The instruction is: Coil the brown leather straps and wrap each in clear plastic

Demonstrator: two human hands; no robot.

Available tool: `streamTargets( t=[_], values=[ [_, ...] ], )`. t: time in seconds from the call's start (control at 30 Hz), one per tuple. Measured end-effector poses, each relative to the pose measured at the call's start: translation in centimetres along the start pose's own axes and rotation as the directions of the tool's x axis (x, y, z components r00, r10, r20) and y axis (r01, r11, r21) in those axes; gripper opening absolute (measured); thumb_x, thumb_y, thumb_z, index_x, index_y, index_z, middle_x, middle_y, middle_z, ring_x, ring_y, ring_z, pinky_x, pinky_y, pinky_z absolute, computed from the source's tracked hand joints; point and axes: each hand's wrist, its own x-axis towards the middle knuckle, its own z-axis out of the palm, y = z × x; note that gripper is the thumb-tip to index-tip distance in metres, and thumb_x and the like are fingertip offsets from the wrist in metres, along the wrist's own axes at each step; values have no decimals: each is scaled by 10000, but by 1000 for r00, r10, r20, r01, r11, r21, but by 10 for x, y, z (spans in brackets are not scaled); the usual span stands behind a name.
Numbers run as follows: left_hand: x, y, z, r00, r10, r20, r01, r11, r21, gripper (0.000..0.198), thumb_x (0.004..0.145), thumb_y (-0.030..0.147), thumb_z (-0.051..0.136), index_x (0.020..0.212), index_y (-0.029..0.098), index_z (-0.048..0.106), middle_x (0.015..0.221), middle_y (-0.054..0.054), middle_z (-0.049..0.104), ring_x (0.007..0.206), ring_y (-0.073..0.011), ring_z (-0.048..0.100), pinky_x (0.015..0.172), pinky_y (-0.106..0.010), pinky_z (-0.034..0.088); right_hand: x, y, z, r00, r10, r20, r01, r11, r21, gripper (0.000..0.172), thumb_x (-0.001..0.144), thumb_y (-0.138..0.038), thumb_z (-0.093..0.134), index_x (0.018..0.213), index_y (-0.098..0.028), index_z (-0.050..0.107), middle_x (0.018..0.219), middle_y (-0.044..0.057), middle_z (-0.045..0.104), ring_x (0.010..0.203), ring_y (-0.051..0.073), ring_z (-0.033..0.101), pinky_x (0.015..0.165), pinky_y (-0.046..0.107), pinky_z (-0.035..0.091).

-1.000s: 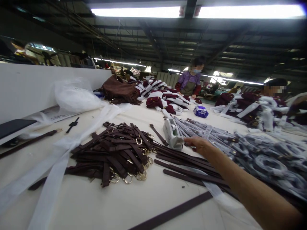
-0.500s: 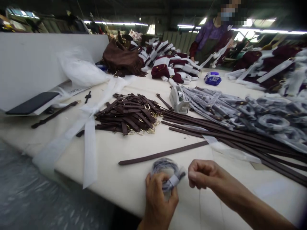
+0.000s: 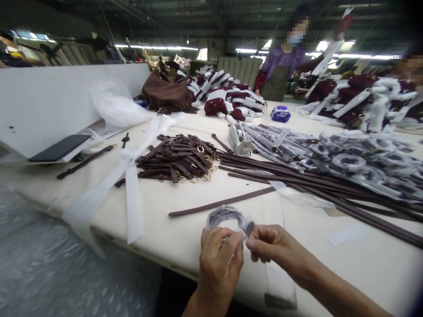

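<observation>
My left hand [image 3: 218, 259] pinches a coiled strap wrapped in clear plastic [image 3: 228, 219] just above the table's near edge. My right hand [image 3: 271, 245] is closed in a pinch on the coil's right end, fingertips touching those of the left. A single dark brown strap [image 3: 221, 203] lies flat on the cream table [image 3: 172, 229] just beyond the coil. Further back sits a heap of short brown straps with gold rings [image 3: 178, 159], and a row of long brown straps [image 3: 317, 187] stretches to the right.
A white tape dispenser [image 3: 238, 141] stands mid-table, with a pile of plastic-wrapped straps [image 3: 346, 160] at the right. White paper strips [image 3: 128, 185] hang over the near edge. A phone [image 3: 59, 148], a brown bag [image 3: 167, 94] and maroon bags [image 3: 231, 99] sit behind. Two people work at the far side.
A second ago my right hand reached toward the dispenser. It came back to the near edge, my left hand came into view holding the coil, and now both hands pinch it.
</observation>
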Motion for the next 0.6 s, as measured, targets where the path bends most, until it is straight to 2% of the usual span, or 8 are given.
streamTargets(
  t=[0.2, 0.33, 0.4, 0.47, 0.5, 0.6],
  values=[
    [0, -2, -4, 997, -71, 9, 72, 992, -102, 256, 778, 63, 559, 1002, 181, 592, 895, -57, 626, 864, -184, 593, 774, -323, 501, -7, 2, 6, 998, -51, -25, 52, 998, 23, 265, 719, -380, 655, 762, -133, 569, 627, -6, 570, 576, 89, 452, 551, 215, 342],
    [-1, -1, -4, 988, -151, 43, 156, 975, -160, 243, 796, 94, 557, 1013, 192, 605, 935, -51, 637, 897, -172, 598, 791, -276, 485, -11, 1, 8, 998, -4, -61, 11, 993, 119, 274, 715, -287, 649, 896, -168, 482, 639, -25, 590, 594, 97, 473, 569, 219, 352],
    [-1, 1, -4, 975, -208, 77, 219, 956, -196, 242, 802, 126, 565, 1025, 208, 613, 964, -48, 642, 921, -173, 597, 812, -269, 469, -12, 0, 8, 997, -8, -82, 21, 989, 149, 267, 708, -244, 643, 880, -181, 449, 627, -33, 591, 599, 100, 483, 576, 221, 358],
    [1, 3, -4, 937, -321, 139, 346, 907, -242, 230, 802, 183, 585, 1026, 218, 625, 986, -47, 649, 928, -178, 600, 829, -266, 455, -11, 0, 8, 995, -46, -92, 59, 988, 146, 230, 705, -215, 633, 845, -178, 455, 639, -27, 590, 615, 102, 495, 586, 224, 370],
    [3, 5, -4, 901, -394, 181, 431, 861, -270, 224, 800, 218, 596, 1021, 217, 630, 990, -48, 652, 925, -181, 602, 835, -266, 450, -11, 0, 8, 993, -71, -95, 84, 987, 137, 212, 706, -206, 628, 837, -175, 464, 655, -22, 591, 625, 104, 502, 590, 225, 377],
    [8, 9, -4, 744, -570, 349, 668, 627, -400, 257, 790, 313, 613, 1019, 195, 623, 986, -55, 661, 910, -180, 606, 827, -260, 446, -8, 2, 8, 982, -141, -127, 152, 985, 79, 194, 713, -208, 622, 819, -169, 464, 687, -7, 598, 629, 108, 518, 575, 225, 394]
  ],
)
